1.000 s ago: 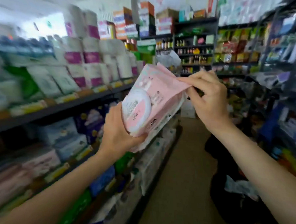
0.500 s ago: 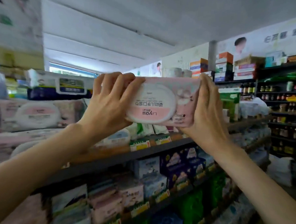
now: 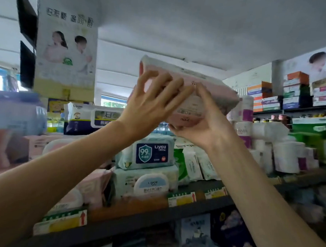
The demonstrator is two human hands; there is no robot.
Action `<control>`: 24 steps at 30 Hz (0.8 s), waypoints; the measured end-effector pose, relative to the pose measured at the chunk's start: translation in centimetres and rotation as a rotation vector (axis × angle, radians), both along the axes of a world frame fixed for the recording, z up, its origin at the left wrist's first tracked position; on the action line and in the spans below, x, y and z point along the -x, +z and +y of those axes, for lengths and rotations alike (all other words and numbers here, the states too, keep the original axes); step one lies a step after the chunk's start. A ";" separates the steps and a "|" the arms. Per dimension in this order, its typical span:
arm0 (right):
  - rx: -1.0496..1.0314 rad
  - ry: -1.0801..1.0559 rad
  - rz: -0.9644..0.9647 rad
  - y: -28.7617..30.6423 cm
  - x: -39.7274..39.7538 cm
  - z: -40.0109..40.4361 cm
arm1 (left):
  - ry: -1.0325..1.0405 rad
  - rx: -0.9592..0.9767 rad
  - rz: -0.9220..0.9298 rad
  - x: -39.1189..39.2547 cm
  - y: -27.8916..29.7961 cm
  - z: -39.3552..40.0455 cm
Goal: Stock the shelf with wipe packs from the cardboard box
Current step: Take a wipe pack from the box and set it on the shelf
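Observation:
I hold a pink wipe pack [image 3: 207, 88] raised high above the top shelf [image 3: 153, 220], tilted with its white lid facing down towards me. My left hand [image 3: 151, 105] presses on its left side with fingers spread over the pack. My right hand [image 3: 205, 123] supports it from underneath on the right. Directly below the pack sit two stacked pale green wipe packs [image 3: 148, 168], one with a blue label. More pink wipe packs [image 3: 91, 183] lie on the shelf to the left. The cardboard box is out of sight.
A blue-and-white wipe pack [image 3: 90, 117] stands behind on the left, under a hanging poster box [image 3: 66, 48]. Green-and-white wipe sachets [image 3: 192, 162] and toilet rolls [image 3: 281, 154] fill the shelf to the right. Yellow price tags [image 3: 181, 199] line the shelf edge.
Both hands have lifted the pink pack higher and tipped it so the lid faces downward. The view has tilted up and moved closer to the top shelf.

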State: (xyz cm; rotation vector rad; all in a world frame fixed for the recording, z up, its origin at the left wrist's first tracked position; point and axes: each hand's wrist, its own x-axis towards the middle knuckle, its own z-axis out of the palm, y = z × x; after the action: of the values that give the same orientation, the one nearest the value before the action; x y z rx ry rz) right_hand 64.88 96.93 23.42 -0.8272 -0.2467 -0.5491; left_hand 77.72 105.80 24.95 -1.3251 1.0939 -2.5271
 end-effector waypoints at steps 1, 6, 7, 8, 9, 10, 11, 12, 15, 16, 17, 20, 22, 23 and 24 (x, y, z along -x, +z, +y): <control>-0.050 0.024 -0.009 0.3 -0.3 -0.7 | -0.002 -0.046 -0.061 -0.1 0.1 -0.8; 0.021 -0.202 -0.010 1.4 -2.3 -4.0 | -0.252 -0.363 0.146 -0.6 0.4 0.4; 0.058 -0.270 -0.022 1.6 -2.8 -4.3 | -0.273 -0.325 0.204 -1.1 0.0 1.6; 0.117 -0.345 -0.042 2.0 -3.6 -4.4 | -0.267 -0.252 0.248 -2.0 -0.3 3.1; 0.188 -0.434 -0.073 2.3 -4.2 -4.2 | -0.269 -0.167 0.310 -2.8 -0.7 4.6; 0.270 -0.531 -0.117 2.6 -4.9 -3.7 | -0.287 -0.075 0.398 -3.5 -1.0 6.2; 0.357 -0.620 -0.174 3.0 -5.7 -2.9 | -0.319 0.023 0.496 -3.8 -1.2 7.9; 0.447 -0.710 -0.236 3.4 -6.5 -1.7 | -0.366 0.124 0.571 -3.9 -1.2 9.5; 0.850 -0.986 -0.418 3.4 -8.5 3.5 | -0.410 0.370 0.653 -3.1 -1.0 14.0; 1.005 -1.055 -0.472 3.0 -9.0 5.5 | -0.359 0.400 0.649 -2.9 -1.0 15.4; 1.155 -1.124 -0.511 2.5 -9.5 7.4 | -0.288 0.397 0.637 -2.8 -1.3 16.7; 1.473 -1.303 -0.573 0.3 -11.8 11.7 | -0.085 0.359 0.615 -3.2 -2.9 20.8; 1.576 -1.332 -0.526 -1.1 -13.5 13.3 | 0.053 0.365 0.688 -3.5 -4.5 23.3; 1.626 -1.355 -0.506 -1.8 -14.3 13.8 | 0.111 0.341 0.723 -3.7 -5.1 24.3; 1.683 -1.379 -0.504 -2.4 -15.1 14.3 | 0.168 0.289 0.749 -4.0 -5.8 25.0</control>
State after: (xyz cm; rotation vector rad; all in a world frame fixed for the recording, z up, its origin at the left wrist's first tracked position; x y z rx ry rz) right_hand 80.01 111.21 21.01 -2.5282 -0.6086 -1.9524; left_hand 81.75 130.77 19.14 -2.4364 0.6380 -2.1482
